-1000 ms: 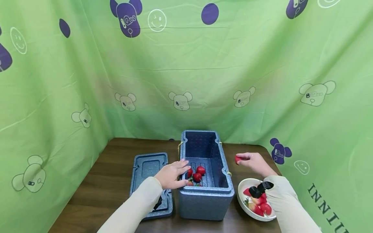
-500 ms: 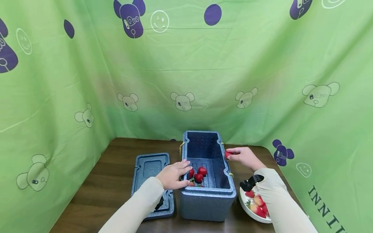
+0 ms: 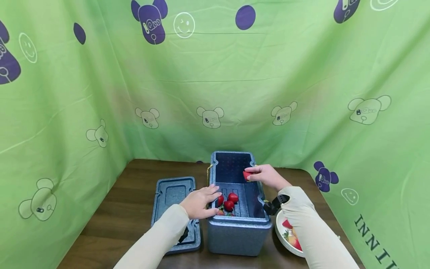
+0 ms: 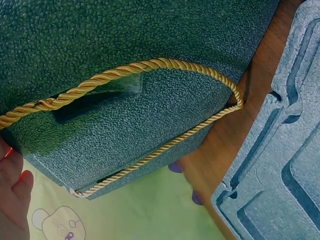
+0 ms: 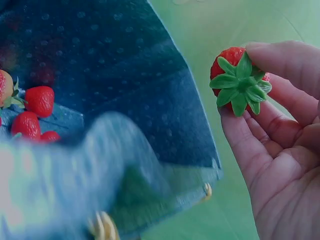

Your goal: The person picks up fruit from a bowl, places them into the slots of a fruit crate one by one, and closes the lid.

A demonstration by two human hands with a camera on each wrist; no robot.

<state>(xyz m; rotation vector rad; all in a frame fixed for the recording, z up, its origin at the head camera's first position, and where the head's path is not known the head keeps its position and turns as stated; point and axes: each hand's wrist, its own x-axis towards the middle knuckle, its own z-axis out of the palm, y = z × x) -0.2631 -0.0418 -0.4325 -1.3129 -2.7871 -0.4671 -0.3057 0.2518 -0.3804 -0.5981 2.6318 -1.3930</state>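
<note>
My right hand (image 3: pixel 268 176) pinches a red strawberry (image 3: pixel 246 176) over the right side of the blue foam box (image 3: pixel 235 238). In the right wrist view, the strawberry's green leafy cap (image 5: pixel 241 85) faces the camera, between thumb and fingers. My left hand (image 3: pixel 199 202) rests on the box's left rim, fingers spread and fairly straight. Several strawberries (image 3: pixel 229 205) lie on the box floor at the near end, a few partly hidden by the left hand and near wall. A white bowl (image 3: pixel 284 243) holding more strawberries is partly covered by the right sleeve.
The box's blue lid (image 3: pixel 174 191) lies on the brown wooden table (image 3: pixel 111 224), left of the box. Along the box's outer side runs a gold twisted cord (image 4: pixel 165 63). A green patterned curtain (image 3: pixel 215 74) hangs behind and at both sides.
My right hand has carried the strawberry leftward, from beyond the box's right side to over its opening. The left hand stays on the rim. The head view has shifted slightly.
</note>
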